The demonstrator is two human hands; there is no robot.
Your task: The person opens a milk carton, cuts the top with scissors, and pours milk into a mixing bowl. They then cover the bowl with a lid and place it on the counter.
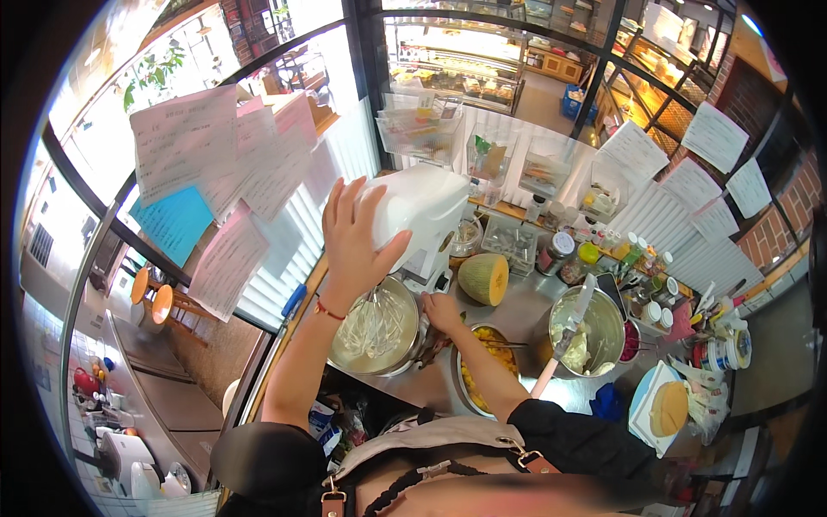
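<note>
A white stand mixer (422,207) stands at the counter's far side, its whisk (372,323) down in a metal mixing bowl (410,302) of pale cream. Against the left side of the mixer's head lies my left hand (355,237), fingers spread, a red bracelet on the wrist. My right hand (441,312) is closed by the mixer's lower part, just right of the bowl; what its fingers grip is hidden. Nearest to my right forearm is an oval metal tray (463,388) of yellow diced fruit, with a utensil across it.
A halved melon (484,279) sits behind the tray. Rightward stand a metal bowl (622,332) with cream and a spatula (568,336), spice jars (637,258), and a round cake layer (668,408) on a board. Papers (185,142) hang on the glass at left.
</note>
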